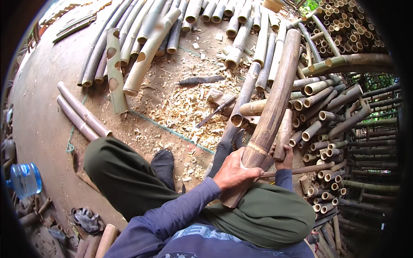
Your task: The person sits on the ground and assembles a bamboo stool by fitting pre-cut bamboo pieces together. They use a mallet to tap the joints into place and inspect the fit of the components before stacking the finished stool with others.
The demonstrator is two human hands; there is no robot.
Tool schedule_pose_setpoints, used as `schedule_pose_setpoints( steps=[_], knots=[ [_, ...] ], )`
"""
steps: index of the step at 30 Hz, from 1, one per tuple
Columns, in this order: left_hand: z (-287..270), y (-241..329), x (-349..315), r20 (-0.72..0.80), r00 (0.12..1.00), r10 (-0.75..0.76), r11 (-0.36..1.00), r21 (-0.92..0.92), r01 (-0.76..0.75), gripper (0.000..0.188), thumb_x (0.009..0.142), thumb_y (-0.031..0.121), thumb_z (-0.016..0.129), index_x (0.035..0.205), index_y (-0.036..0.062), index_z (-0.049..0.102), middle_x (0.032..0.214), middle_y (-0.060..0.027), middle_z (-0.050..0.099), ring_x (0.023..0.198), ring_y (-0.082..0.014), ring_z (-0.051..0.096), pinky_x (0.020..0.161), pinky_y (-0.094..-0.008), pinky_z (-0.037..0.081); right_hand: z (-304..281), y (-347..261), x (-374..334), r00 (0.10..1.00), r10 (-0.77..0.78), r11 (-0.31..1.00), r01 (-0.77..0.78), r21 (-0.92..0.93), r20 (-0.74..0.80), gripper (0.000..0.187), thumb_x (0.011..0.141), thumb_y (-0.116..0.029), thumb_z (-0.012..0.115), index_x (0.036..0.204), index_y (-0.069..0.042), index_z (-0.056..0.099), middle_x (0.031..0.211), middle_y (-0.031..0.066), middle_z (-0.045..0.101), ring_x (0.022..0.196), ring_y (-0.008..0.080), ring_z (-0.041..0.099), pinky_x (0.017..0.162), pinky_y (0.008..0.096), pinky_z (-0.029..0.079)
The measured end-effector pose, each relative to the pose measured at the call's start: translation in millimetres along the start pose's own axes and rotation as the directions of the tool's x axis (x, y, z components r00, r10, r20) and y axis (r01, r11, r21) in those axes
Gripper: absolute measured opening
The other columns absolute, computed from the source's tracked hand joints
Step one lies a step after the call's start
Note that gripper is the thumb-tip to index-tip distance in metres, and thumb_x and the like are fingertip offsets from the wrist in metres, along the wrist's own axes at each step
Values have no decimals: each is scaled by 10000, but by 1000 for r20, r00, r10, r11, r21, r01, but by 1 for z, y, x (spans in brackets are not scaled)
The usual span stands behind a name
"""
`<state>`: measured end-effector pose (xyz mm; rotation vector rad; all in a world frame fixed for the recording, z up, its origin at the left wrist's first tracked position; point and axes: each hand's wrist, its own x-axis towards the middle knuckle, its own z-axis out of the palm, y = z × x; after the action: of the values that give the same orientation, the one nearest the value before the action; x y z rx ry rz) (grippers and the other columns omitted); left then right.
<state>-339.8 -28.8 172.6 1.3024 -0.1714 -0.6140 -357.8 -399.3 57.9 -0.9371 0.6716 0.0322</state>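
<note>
A thick brown bamboo pole (277, 96) slants away from my lap, its near end against my right thigh. My left hand (236, 170) is closed around it just below a pale node ring. Beyond the pole, my right hand (284, 159) is wrapped round the lower end of a short wooden club (284, 133), partly hidden by the pole. A thin brown stick (301, 169) runs sideways below that hand; where its left end goes is hidden behind the pole. On the shavings ahead lie a narrow blade with a handle (217, 111) and a dark sheath-like piece (202, 80).
Wood shavings (185, 112) cover the ground ahead. Two notched bamboo lengths (115, 71) lie farther left, near rows of poles (99, 51). Cut bamboo is stacked (320, 116) close on the right. A blue water jug (26, 179) stands at the far left.
</note>
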Motion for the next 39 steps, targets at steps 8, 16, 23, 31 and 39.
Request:
schedule_pose_setpoints(
  steps=[8,16,23,31,39],
  knots=[
    [5,-42,0,10,1000,-29,967,-252,30,447,847,112,862,1205,-16,627,1056,-81,739,909,-151,721,822,-328,603,77,-10,-143,988,-125,974,104,-202,-93,446,889,-329,694,1135,32,606,968,119,654,821,231,675,688,369,596],
    [10,-55,-2,22,1000,-17,955,-296,23,436,862,77,832,1203,-49,590,1043,-118,729,846,-208,744,746,-358,637,76,-5,-159,996,-59,963,40,-267,-63,452,968,-333,720,1186,28,559,973,123,648,798,212,688,642,349,623],
    [9,-39,-2,-1,995,-105,955,-280,100,594,729,345,907,1118,-39,674,1023,-148,743,918,-200,710,836,-364,573,150,-49,-165,882,-453,706,444,-552,131,638,919,-268,752,1413,24,472,885,118,658,670,193,673,572,327,597],
    [19,-43,1,18,994,-110,949,-294,110,594,726,358,917,1097,-26,656,990,-126,734,861,-188,706,799,-353,578,204,-106,-140,226,-852,-149,760,-632,473,547,875,-34,776,1363,-52,530,1109,76,669,855,168,669,795,330,575],
    [-4,-19,-6,149,962,-230,907,-327,267,632,783,313,905,1232,-24,613,1044,-74,695,902,-140,667,822,-324,565,261,-97,-122,560,-497,-298,608,-736,663,578,753,-156,793,1256,-38,534,1006,191,714,892,314,739,840,442,590]
  ],
)
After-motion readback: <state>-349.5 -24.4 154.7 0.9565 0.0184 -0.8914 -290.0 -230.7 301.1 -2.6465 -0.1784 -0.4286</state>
